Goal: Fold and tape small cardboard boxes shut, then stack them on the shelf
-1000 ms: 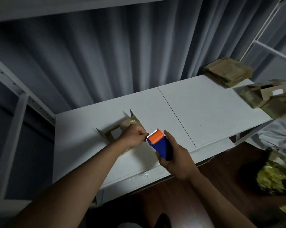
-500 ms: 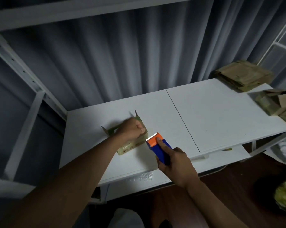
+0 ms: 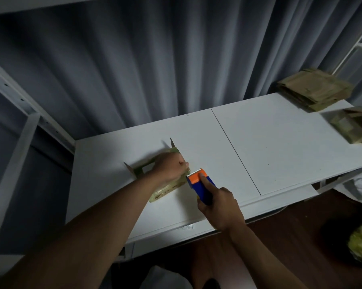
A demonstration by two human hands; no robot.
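Orange-headed, blue-bodied plastic tape dispenser [image 3: 200, 185] is gripped by the right hand [image 3: 219, 209], whose fingers are curled round the blue body while the forefinger is laid along the top up to the orange head. The serrated edge of the dispenser is held against the near right corner of a small brown cardboard box [image 3: 165, 184], which lies on a white shelf board [image 3: 280, 147] just left of the dispenser. The box is pressed down by the left hand [image 3: 169, 166], set on its top with the fingers curled; whether anything is pinched between those fingers cannot be told. Two open flaps of the box are seen standing up behind and to the left of the left hand. At the far right end of the board a stack of flattened brown cardboard blanks [image 3: 313, 89] is piled, and just in front of it, at the frame's edge, some part-folded brown boxes [image 3: 351, 128] are seen. A grey pleated curtain [image 3: 155, 59] hangs behind the shelf.
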